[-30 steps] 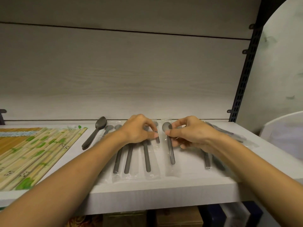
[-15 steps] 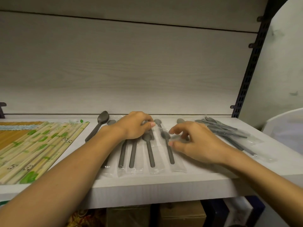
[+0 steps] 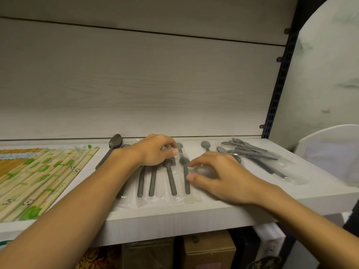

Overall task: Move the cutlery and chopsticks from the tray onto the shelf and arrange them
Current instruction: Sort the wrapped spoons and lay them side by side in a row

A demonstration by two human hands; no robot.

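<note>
On the shelf (image 3: 194,214), left hand (image 3: 153,150) pinches a wrapped spoon (image 3: 171,177) by its bowl; right hand (image 3: 219,177) hovers spread, holding nothing. Light, slick sleeves, I'd judge; grip the stiff handle.

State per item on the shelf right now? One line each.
left hand: fingers curled over the wrapped spoon heads
right hand: fingers spread, loosely bent, on a wrapper
row of wrapped spoons: flat, side by side
pile of wrapped spoons: loose, overlapping
chopstick packs: flat, fanned
unwrapped spoon: flat, bowl towards the back
</note>
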